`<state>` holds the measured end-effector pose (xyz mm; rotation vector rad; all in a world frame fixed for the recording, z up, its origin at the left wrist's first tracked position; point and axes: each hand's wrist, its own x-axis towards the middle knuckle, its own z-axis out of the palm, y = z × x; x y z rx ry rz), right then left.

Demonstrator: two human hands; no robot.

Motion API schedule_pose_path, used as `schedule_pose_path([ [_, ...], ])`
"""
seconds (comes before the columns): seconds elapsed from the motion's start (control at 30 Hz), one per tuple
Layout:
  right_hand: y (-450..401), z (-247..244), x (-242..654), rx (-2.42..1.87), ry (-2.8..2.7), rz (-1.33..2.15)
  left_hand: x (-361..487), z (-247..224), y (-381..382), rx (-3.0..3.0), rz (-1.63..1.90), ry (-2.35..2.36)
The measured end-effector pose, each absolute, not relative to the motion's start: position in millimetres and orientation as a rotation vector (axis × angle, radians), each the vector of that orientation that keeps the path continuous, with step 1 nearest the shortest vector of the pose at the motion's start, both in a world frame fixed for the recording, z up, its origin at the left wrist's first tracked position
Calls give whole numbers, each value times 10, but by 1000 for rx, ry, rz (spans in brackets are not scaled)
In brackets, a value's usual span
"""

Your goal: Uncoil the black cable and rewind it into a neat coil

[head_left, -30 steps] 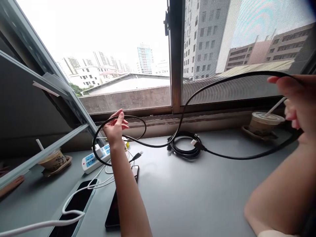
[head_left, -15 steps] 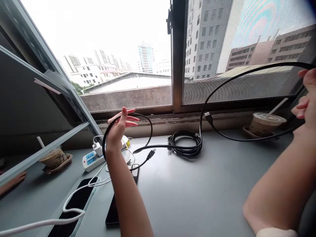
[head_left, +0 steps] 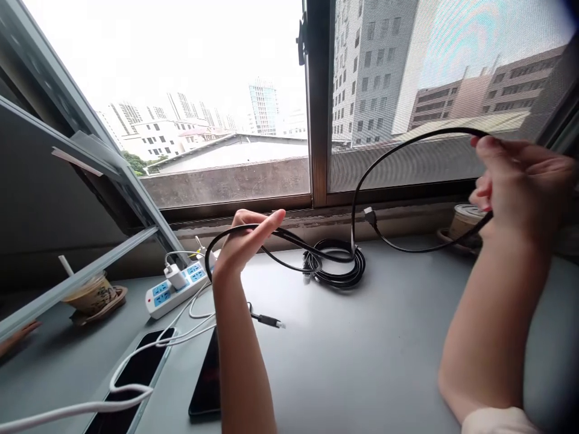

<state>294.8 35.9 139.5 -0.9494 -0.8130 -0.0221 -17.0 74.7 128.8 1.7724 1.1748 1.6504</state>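
My left hand (head_left: 242, 241) is closed around a black cable (head_left: 353, 218), the thumb pointing right along it. The cable curves round the back of that wrist. At the upper right my right hand (head_left: 520, 178) pinches the far part of the same cable, which arcs up between the hands. One plug end (head_left: 370, 216) dangles below the arc, on a length leading back to my right hand. Another black plug (head_left: 270, 321) hangs just right of my left forearm. Beneath the raised cable a coiled black cable (head_left: 341, 280) lies on the grey table (head_left: 353, 361).
A white power strip (head_left: 176, 292) with a charger stands at the left. Two phones, one a black phone (head_left: 205, 386), lie nearby among white cords (head_left: 131, 386). Drink cups (head_left: 93, 295) stand at both sides. A metal rack frames the left; a window (head_left: 226, 150) is behind. Another person's hand (head_left: 20, 337) shows far left.
My right hand has come left and slightly down, lowering the cable's arc. My left hand has moved right and turned, its thumb tipping over to the right. The plug by my left forearm sits lower.
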Motion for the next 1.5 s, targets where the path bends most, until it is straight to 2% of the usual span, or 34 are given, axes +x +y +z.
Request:
schedule_pose_path([
  [0.17, 243, 1461, 2539, -1041, -1142, 419, 131, 1397, 593, 1910, 1414, 979],
  [0.4, 134, 1363, 2107, -1062, -2012, 598, 392, 1441, 456, 1947, 1245, 894],
  [0.6, 140, 1369, 2194, -1179, -1975, 606, 308, 1483, 444, 2086, 784, 837],
  [0.73, 168, 1378, 2412, -1353, -1772, 480, 219, 1473, 413, 2262, 503, 1021],
  [0.8, 160, 1384, 2517, -1414, -1661, 449, 183, 1485, 393, 2293, 574, 997],
  [0.93, 76, 1419, 2580, -1387, -1560, 441, 205, 1534, 368, 2307, 1056, 659],
  [1.03, -2, 1446, 2488, -1279, -1484, 357, 321, 1506, 403, 2353, 1322, 630],
  [1.27, 50, 1427, 2285, -924, -1357, 224, 560, 1297, 669, 2275, 1535, 827],
  [1.5, 190, 1407, 2183, -981, -1545, 173, 498, 1360, 611, 1787, 1711, 910],
])
